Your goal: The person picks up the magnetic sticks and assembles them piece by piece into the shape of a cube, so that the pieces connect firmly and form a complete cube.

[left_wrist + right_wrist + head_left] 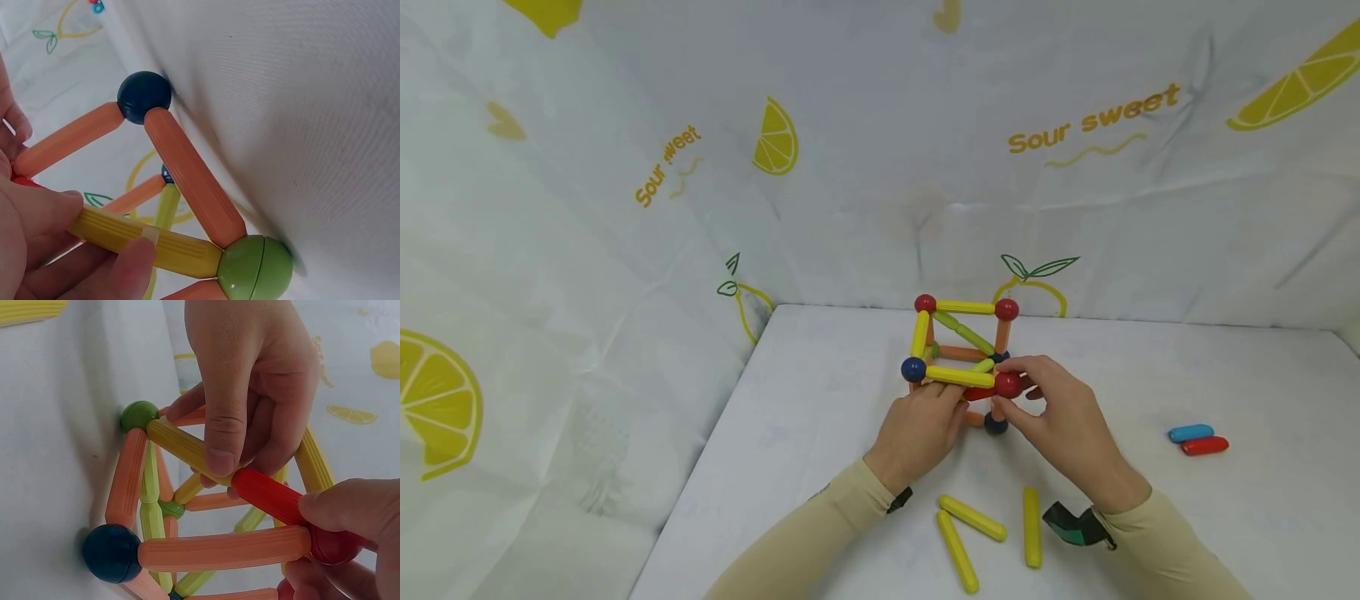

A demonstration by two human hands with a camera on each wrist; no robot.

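Keep the cube frame [962,354] steady while you seat the red rod [269,495]: it looks as if that rod is being fitted as a diagonal, so, as I judge it, you should bring it in gently and let it snap to the ball without dragging the corner sideways. Your left hand [921,429] pinches a yellow rod [147,239] low on the frame between thumb and curled fingers; hold that firm. Your right hand [1063,417] has thumb and fingertips closed round the red ball [1008,384] at the frame's near right top corner, where the red rod meets it.

The frame stands on the white table [820,400], near its back edge. It is built of yellow, orange and pale green rods joined by red, dark blue and green balls.

Nearer you than the frame lie three loose yellow rods [973,518]. Well to the right of it lie a blue piece [1191,432] and a red piece [1204,446], touching side by side.
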